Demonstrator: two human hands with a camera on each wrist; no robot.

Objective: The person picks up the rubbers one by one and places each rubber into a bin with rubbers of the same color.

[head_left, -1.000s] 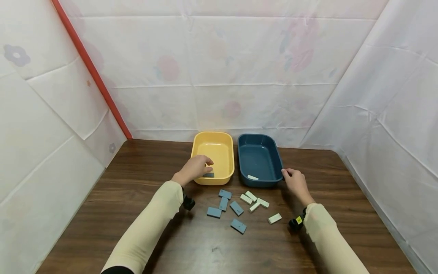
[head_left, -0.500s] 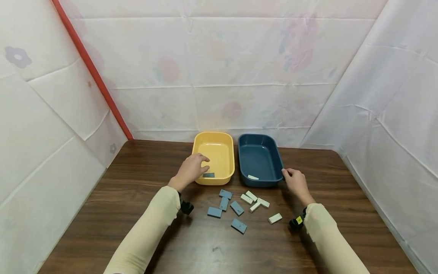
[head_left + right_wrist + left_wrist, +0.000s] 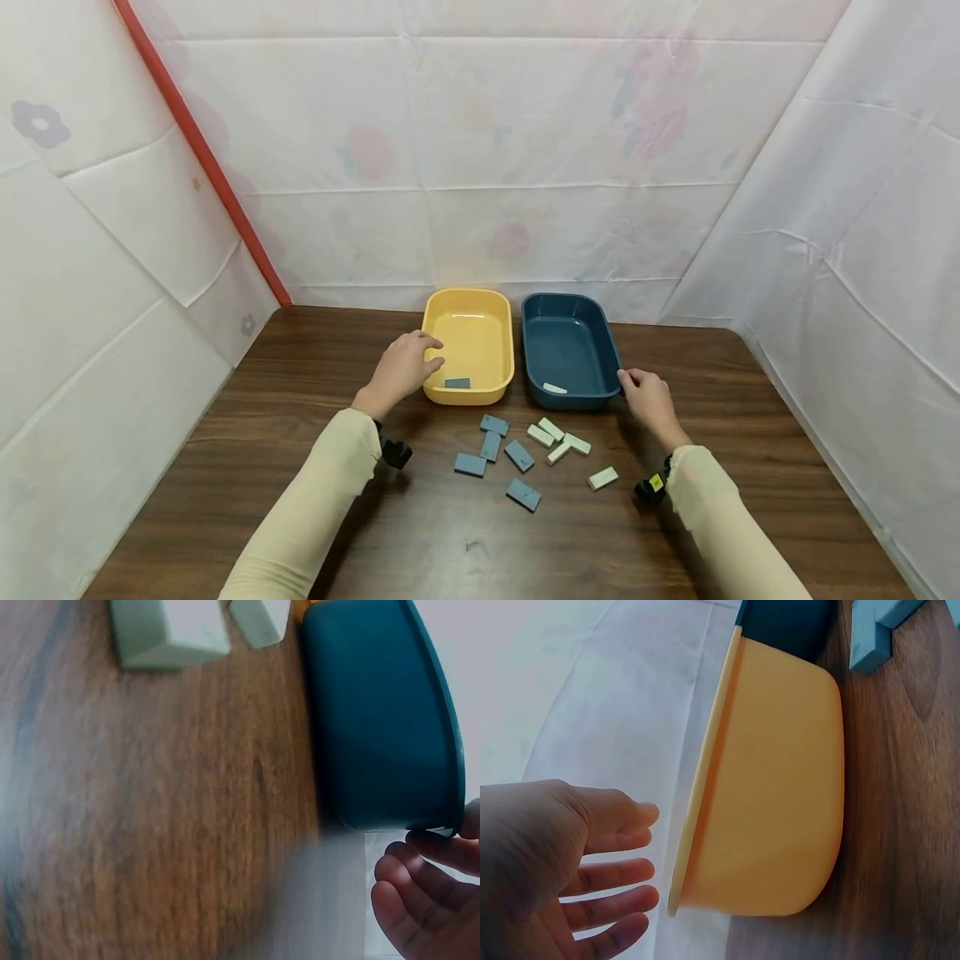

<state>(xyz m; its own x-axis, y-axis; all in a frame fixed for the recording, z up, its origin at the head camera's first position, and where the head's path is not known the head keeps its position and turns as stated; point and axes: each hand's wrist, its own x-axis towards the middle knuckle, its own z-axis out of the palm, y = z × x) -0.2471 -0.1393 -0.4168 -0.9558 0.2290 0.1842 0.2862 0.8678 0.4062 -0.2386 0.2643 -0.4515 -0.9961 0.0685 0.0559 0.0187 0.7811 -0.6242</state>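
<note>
My left hand point(image 3: 405, 367) is at the left rim of the yellow bin point(image 3: 506, 350), holding nothing. In the left wrist view its fingers point(image 3: 615, 876) are spread, near the bin's rim. One blue-grey block point(image 3: 457, 383) lies inside this bin near its front. With thumb and forefinger, my right hand point(image 3: 649, 402) pinches the rim of the dark blue bin point(image 3: 611, 354) at its right front corner, as the right wrist view also shows. A single pale green block point(image 3: 554, 388) lies in the dark blue bin.
Several blue-grey blocks point(image 3: 470, 465) lie loose on the wooden table point(image 3: 360, 517) before the yellow bin. Several pale green blocks point(image 3: 603, 478) lie to their right. A white sheet point(image 3: 480, 150) hangs behind the bins, with more sheeting at both sides.
My left hand has moved left, from over the inside of the yellow bin to its left rim. The blue-grey block stays in that bin. My right hand has not moved.
</note>
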